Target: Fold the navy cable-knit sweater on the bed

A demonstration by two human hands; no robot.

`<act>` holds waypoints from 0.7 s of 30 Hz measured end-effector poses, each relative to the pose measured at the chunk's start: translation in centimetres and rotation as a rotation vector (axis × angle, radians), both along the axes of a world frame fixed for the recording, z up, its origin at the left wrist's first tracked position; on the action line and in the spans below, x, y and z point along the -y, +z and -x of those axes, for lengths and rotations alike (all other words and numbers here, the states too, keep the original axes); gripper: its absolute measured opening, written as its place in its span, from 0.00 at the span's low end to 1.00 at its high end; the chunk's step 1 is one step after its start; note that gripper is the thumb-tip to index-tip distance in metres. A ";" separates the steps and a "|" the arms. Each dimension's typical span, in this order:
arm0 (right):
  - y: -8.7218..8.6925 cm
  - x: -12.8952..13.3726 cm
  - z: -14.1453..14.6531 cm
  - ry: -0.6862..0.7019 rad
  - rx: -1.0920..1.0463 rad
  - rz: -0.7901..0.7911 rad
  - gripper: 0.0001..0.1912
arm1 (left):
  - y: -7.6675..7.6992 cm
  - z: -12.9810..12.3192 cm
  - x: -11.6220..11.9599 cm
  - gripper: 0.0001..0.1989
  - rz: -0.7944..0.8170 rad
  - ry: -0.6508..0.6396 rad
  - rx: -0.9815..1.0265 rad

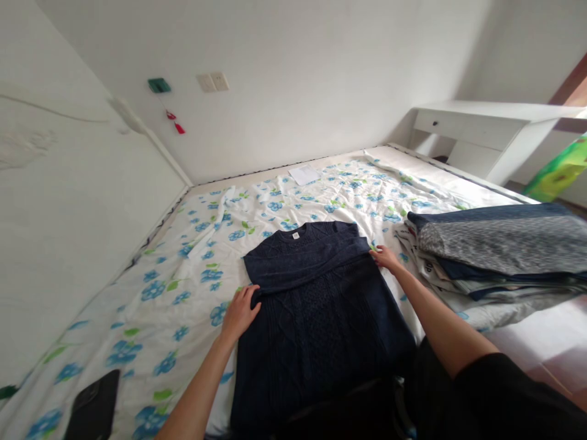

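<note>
Left hand (241, 311) and right hand (384, 257) touch opposite sides of 1 navy sweater (316, 305), fingers loosely curled at its edges; whether either pinches the knit, I cannot tell. The sweater lies flat on the flowered sheet (183, 299), both sleeves folded across its chest, neckline and white label (296, 236) pointing toward the wall. To its right, near the bed's edge, sits a stack of folded clothes (499, 244), a gray and navy piece on top. A black phone (94, 406) rests on the sheet at the lower left. Beyond the sweater lies a white paper (304, 175); a white desk (481, 131) stands past the bed's far right corner.
</note>
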State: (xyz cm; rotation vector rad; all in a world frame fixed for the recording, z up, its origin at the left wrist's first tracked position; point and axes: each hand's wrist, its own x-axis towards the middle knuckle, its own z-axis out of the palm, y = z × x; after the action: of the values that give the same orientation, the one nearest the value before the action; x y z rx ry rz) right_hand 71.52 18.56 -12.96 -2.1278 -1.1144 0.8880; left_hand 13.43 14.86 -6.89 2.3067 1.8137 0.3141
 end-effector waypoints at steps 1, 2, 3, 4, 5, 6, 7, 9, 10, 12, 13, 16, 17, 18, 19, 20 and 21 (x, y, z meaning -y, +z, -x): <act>-0.6 -0.4 -0.1 -0.039 -0.059 0.000 0.35 | -0.3 -0.6 -0.4 0.21 0.000 -0.008 -0.022; -1.1 -0.8 -0.1 -0.073 -0.110 -0.011 0.34 | -0.5 -1.1 -0.8 0.19 0.003 -0.014 -0.043; -1.5 -1.2 -0.1 -0.101 -0.150 -0.027 0.31 | -0.6 -1.4 -1.1 0.17 0.012 -0.017 -0.065; -1.7 -1.5 0.1 -0.119 -0.174 -0.042 0.28 | -0.7 -1.6 -1.4 0.14 0.030 -0.018 -0.086; -1.8 -1.8 0.4 -0.122 -0.187 -0.049 0.24 | -0.6 -1.6 -1.8 0.12 0.053 -0.011 -0.105; -1.7 -2.0 0.7 -0.111 -0.199 -0.048 0.20 | -0.5 -1.4 -2.1 0.10 0.077 0.008 -0.118; -1.3 -2.3 1.0 -0.099 -0.215 -0.039 0.17 | -0.3 -0.9 -2.5 0.08 0.094 0.039 -0.125; -0.2 -2.8 1.5 -0.074 -0.275 -0.034 0.13 | 0.3 0.4 -3.2 0.05 0.117 0.107 -0.118; 0.5 -3.0 1.6 -0.061 -0.314 -0.035 0.11 | 0.5 1.1 -3.6 0.05 0.136 0.128 -0.104; 1.7 -3.1 1.6 -0.024 -0.376 -0.002 0.09 | 0.9 2.3 -4.1 0.07 0.224 0.124 -0.045; 2.0 -3.1 1.6 0.000 -0.387 0.042 0.08 | 0.9 2.7 -4.3 0.09 0.286 0.107 -0.003; 2.1 -2.1 1.4 0.079 -0.335 0.249 0.12 | 0.8 3.1 -4.7 0.07 0.410 0.072 0.086; 1.9 -1.7 1.4 0.105 -0.315 0.308 0.13 | 0.7 3.0 -4.8 0.05 0.411 0.076 0.089; 1.6 -1.4 1.4 0.130 -0.308 0.347 0.14 | 0.5 2.9 -4.9 0.04 0.388 0.092 0.080; 1.4 -1.1 1.5 0.152 -0.319 0.366 0.15 | 0.3 2.8 -5.0 0.07 0.344 0.125 0.064; 1.3 -0.9 1.5 0.167 -0.347 0.370 0.16 | 0.1 2.6 -5.1 0.10 0.286 0.176 0.046; 1.3 -0.8 1.6 0.171 -0.383 0.365 0.16 | -0.2 2.4 -5.2 0.13 0.226 0.239 0.023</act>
State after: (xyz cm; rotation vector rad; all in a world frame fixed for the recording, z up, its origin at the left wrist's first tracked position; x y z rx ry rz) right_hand 69.93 19.32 -11.70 -2.0288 -0.9993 1.6062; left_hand 11.05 20.04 -7.08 1.9344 2.0020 0.1575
